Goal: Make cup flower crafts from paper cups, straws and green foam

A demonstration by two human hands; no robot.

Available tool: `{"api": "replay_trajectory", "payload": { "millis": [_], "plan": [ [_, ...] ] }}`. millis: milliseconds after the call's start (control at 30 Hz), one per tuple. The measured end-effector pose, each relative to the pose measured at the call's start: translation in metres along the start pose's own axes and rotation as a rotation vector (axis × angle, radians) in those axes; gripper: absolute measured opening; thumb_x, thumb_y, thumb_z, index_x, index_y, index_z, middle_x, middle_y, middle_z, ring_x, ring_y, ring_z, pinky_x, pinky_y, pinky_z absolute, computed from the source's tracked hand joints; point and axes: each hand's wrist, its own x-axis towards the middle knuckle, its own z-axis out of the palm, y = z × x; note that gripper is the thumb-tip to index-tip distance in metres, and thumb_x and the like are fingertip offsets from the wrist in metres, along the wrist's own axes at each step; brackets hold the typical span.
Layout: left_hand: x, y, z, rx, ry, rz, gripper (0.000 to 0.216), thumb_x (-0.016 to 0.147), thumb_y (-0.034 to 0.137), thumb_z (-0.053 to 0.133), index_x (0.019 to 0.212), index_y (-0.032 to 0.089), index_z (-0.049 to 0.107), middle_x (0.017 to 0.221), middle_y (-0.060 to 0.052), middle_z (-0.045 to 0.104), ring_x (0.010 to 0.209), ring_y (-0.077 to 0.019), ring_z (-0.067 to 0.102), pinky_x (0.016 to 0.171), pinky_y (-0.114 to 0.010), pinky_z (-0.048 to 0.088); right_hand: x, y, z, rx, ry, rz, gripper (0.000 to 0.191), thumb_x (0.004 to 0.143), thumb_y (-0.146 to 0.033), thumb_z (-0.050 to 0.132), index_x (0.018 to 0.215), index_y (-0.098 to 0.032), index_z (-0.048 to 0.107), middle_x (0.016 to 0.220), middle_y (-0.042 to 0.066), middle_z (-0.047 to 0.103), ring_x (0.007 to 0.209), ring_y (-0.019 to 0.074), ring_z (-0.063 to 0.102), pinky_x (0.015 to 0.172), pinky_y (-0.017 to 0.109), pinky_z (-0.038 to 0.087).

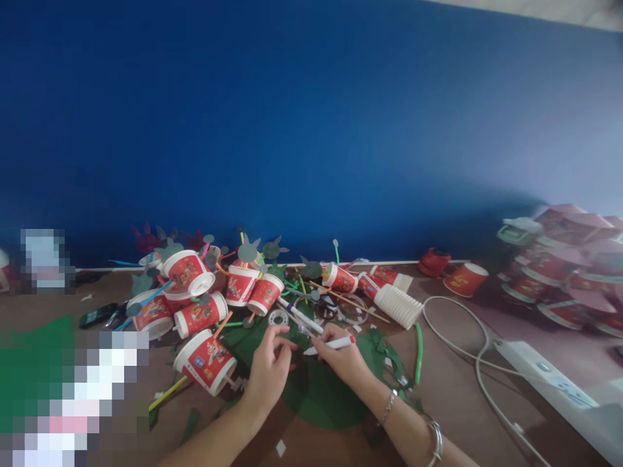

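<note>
My right hand [338,353] is closed around a white marker [343,342] with a red end, its tapered end pointing left above green paper [321,395]. Just left of it, my left hand [270,363] hovers over the same paper, fingers bent and apart, with nothing visible in them. A roll of clear tape [278,318] lies just beyond my left fingers. Another white marker [304,318], with a purple end, lies beyond both hands.
Red paper cups [199,314] with straws and paper cut-outs crowd the left. Stacked cups [396,305] lie right of centre. A power strip [545,376] and white cable [481,363] are at right, near piled cups [559,266]. A blue wall [311,130] stands behind.
</note>
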Motion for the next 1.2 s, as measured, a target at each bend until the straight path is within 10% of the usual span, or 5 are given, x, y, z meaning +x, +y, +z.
{"api": "replay_trajectory", "payload": {
  "millis": [900, 1200],
  "plan": [
    [0.000, 0.002, 0.000, -0.018, 0.012, 0.011, 0.026, 0.075, 0.027, 0.048, 0.100, 0.020, 0.048, 0.075, -0.002, 0.063, 0.075, -0.0203, 0.063, 0.056, -0.029, 0.056, -0.001, -0.004, 0.003, 0.047, -0.035, -0.034, 0.020, 0.070, -0.028, 0.064, 0.057, -0.019, 0.050, 0.049, -0.004, 0.057, 0.047, 0.0107, 0.047, 0.046, 0.021, 0.033],
    [0.002, -0.004, 0.000, -0.020, 0.017, 0.016, 0.027, 0.075, 0.025, 0.048, 0.101, 0.019, 0.048, 0.074, -0.001, 0.062, 0.075, -0.0201, 0.063, 0.055, -0.029, 0.056, 0.002, -0.002, -0.009, 0.478, 0.123, 0.069, 0.034, 0.074, -0.043, 0.061, 0.055, -0.020, 0.045, 0.044, -0.004, 0.054, 0.038, 0.0076, 0.038, 0.038, 0.020, 0.023]
  ]
}}
